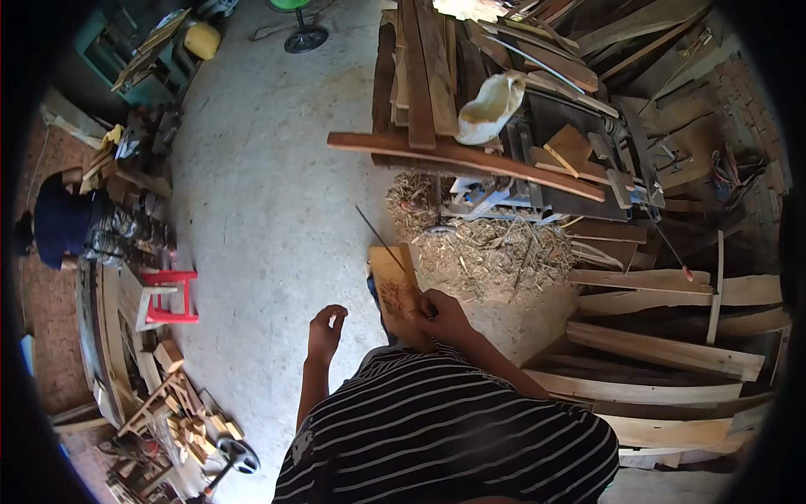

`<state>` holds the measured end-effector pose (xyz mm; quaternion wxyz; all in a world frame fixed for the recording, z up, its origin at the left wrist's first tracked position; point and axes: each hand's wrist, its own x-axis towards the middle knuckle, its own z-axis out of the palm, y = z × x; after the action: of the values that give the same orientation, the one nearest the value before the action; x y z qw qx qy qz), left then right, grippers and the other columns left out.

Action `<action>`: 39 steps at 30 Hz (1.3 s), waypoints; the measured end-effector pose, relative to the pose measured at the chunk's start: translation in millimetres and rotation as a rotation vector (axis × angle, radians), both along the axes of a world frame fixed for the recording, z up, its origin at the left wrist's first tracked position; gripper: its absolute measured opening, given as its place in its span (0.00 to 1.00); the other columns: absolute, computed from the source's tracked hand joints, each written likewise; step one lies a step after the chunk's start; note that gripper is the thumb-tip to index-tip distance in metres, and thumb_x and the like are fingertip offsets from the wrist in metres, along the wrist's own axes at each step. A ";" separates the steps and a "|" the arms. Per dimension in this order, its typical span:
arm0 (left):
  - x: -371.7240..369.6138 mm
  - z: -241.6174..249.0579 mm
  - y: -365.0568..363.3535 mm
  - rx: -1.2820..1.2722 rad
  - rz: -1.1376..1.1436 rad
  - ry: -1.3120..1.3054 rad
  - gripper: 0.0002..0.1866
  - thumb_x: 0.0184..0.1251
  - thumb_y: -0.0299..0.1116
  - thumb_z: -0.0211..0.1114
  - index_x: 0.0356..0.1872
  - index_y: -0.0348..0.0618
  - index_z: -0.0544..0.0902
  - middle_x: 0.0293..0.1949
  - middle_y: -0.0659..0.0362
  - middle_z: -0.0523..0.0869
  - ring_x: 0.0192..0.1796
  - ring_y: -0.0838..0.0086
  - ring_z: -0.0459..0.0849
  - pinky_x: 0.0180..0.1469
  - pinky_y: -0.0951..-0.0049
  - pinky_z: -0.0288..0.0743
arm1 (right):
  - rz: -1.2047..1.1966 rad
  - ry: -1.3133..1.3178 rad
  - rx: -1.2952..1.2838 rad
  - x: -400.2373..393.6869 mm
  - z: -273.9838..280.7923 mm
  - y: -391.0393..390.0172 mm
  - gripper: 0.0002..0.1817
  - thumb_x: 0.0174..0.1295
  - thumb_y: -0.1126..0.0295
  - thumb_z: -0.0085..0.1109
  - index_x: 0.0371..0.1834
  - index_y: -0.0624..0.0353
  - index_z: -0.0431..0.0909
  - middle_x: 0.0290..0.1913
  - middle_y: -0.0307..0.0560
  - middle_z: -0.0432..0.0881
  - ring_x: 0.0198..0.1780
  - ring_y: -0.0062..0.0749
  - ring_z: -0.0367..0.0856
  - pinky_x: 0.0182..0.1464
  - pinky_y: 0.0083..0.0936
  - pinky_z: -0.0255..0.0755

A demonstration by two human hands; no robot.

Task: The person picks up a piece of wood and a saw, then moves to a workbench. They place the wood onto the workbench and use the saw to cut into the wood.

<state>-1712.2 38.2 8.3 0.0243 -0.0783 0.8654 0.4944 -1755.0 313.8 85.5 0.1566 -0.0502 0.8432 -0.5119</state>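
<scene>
A flat wooden board [395, 284] with dark markings on its face stands out in front of my body. My right hand [445, 317] grips its right edge, close to my striped shirt. A thin dark rod [379, 235] slants across the board's far end and sticks out beyond it; what holds the rod up cannot be made out. To the left of the board, apart from it, my left hand [326, 332] is raised with loosely curved fingers, a gap before the thumb, and nothing visible in it.
Wood shavings [491, 252] are heaped beneath a bench with a long plank [470, 160] across it. Stacked boards [663, 349] lie at the right. On the left are a red stool [172, 296], wood offcuts [189, 428], and a bent-over person [71, 218] in dark clothes.
</scene>
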 end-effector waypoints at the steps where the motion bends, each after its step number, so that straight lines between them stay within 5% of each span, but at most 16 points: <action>1: -12.9 -2.7 -5.5 -0.006 -0.008 0.001 0.04 0.66 0.26 0.61 0.36 0.37 0.82 0.34 0.55 0.87 0.40 0.71 0.86 0.48 0.72 0.76 | 0.040 0.014 -0.034 -22.1 3.0 -8.1 0.15 0.51 0.63 0.67 0.25 0.57 0.69 0.22 0.47 0.73 0.25 0.38 0.73 0.28 0.32 0.66; 4: -59.8 8.9 -24.9 -0.040 -0.028 -0.140 0.06 0.64 0.31 0.64 0.37 0.39 0.82 0.35 0.54 0.87 0.42 0.66 0.86 0.48 0.70 0.76 | 0.120 -0.010 -0.146 -94.1 9.2 -39.2 0.18 0.51 0.62 0.69 0.24 0.55 0.66 0.22 0.40 0.69 0.25 0.23 0.65 0.27 0.24 0.63; 7: -93.0 -1.4 -56.2 0.000 -0.067 -0.255 0.08 0.65 0.33 0.63 0.38 0.38 0.82 0.36 0.52 0.87 0.42 0.64 0.86 0.48 0.69 0.76 | 0.283 0.026 -0.146 -158.7 13.2 -77.0 0.18 0.51 0.60 0.69 0.25 0.54 0.66 0.22 0.38 0.70 0.26 0.24 0.66 0.28 0.26 0.64; 12: -130.1 -21.7 -127.1 -0.160 -0.124 -0.377 0.08 0.65 0.33 0.63 0.37 0.39 0.82 0.36 0.49 0.87 0.43 0.59 0.85 0.47 0.65 0.76 | 0.400 -0.028 -0.068 -235.7 40.6 -132.8 0.17 0.52 0.57 0.65 0.27 0.59 0.71 0.25 0.54 0.77 0.27 0.45 0.77 0.32 0.33 0.69; 18: -163.1 -57.4 -187.2 -0.068 0.197 -0.397 0.07 0.62 0.32 0.62 0.32 0.39 0.83 0.31 0.52 0.87 0.36 0.67 0.86 0.43 0.69 0.78 | 0.395 -0.009 -0.063 -304.3 38.1 -175.9 0.17 0.51 0.58 0.66 0.26 0.59 0.72 0.24 0.53 0.76 0.27 0.42 0.77 0.31 0.34 0.69; 21: -172.6 -101.3 -224.0 -0.108 0.171 -0.438 0.07 0.61 0.34 0.62 0.32 0.41 0.84 0.30 0.54 0.87 0.36 0.65 0.87 0.42 0.67 0.79 | 0.422 -0.093 -0.015 -343.8 29.7 -200.2 0.18 0.49 0.57 0.68 0.29 0.59 0.74 0.24 0.51 0.76 0.27 0.37 0.77 0.32 0.31 0.70; 26: -176.0 -198.9 -337.3 -0.336 -0.081 -0.764 0.09 0.56 0.39 0.65 0.28 0.45 0.85 0.28 0.53 0.86 0.35 0.59 0.85 0.40 0.63 0.78 | 0.218 0.002 -0.076 -400.5 20.7 -262.9 0.23 0.46 0.55 0.72 0.22 0.58 0.67 0.20 0.42 0.72 0.24 0.23 0.68 0.27 0.29 0.65; 29: -199.6 -211.0 -408.8 -0.386 -0.078 -0.819 0.11 0.57 0.42 0.62 0.26 0.47 0.85 0.26 0.54 0.86 0.33 0.59 0.84 0.38 0.62 0.77 | 0.099 -0.024 -0.020 -439.4 24.2 -304.3 0.21 0.48 0.57 0.70 0.22 0.59 0.68 0.20 0.43 0.72 0.24 0.23 0.69 0.28 0.28 0.65; 36: -359.3 -208.8 -541.7 -0.672 -0.220 -0.436 0.15 0.59 0.45 0.58 0.23 0.50 0.87 0.25 0.57 0.86 0.31 0.62 0.83 0.39 0.62 0.75 | -0.100 -0.029 0.040 -513.9 46.4 -369.4 0.17 0.51 0.61 0.67 0.23 0.59 0.69 0.19 0.41 0.70 0.24 0.24 0.65 0.27 0.26 0.65; 37: -396.3 -211.1 -548.6 -0.516 -0.144 -0.302 0.15 0.60 0.45 0.59 0.26 0.48 0.88 0.26 0.59 0.87 0.34 0.63 0.84 0.41 0.63 0.76 | -0.105 -0.027 0.030 -529.0 45.4 -373.8 0.17 0.51 0.61 0.67 0.23 0.59 0.69 0.19 0.41 0.70 0.24 0.24 0.65 0.27 0.26 0.65; 38: -435.6 -215.2 -551.3 -0.452 -0.089 -0.168 0.14 0.61 0.44 0.59 0.29 0.46 0.87 0.27 0.58 0.88 0.34 0.65 0.86 0.40 0.64 0.77 | -0.109 -0.083 0.038 -543.5 43.5 -376.1 0.17 0.50 0.59 0.66 0.25 0.60 0.70 0.22 0.48 0.73 0.25 0.35 0.70 0.30 0.30 0.67; 39: -482.7 -200.5 -540.5 -0.084 0.163 -0.400 0.12 0.60 0.40 0.61 0.31 0.43 0.87 0.28 0.56 0.88 0.33 0.67 0.86 0.39 0.67 0.78 | -0.113 -0.141 0.045 -557.2 40.5 -376.9 0.17 0.49 0.57 0.65 0.27 0.60 0.72 0.25 0.54 0.77 0.27 0.45 0.75 0.32 0.34 0.69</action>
<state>-2194.9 -502.3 -192.3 0.1523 -0.2454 0.8540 0.4327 -2312.2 -63.1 126.1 0.1875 0.0369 0.8428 -0.5032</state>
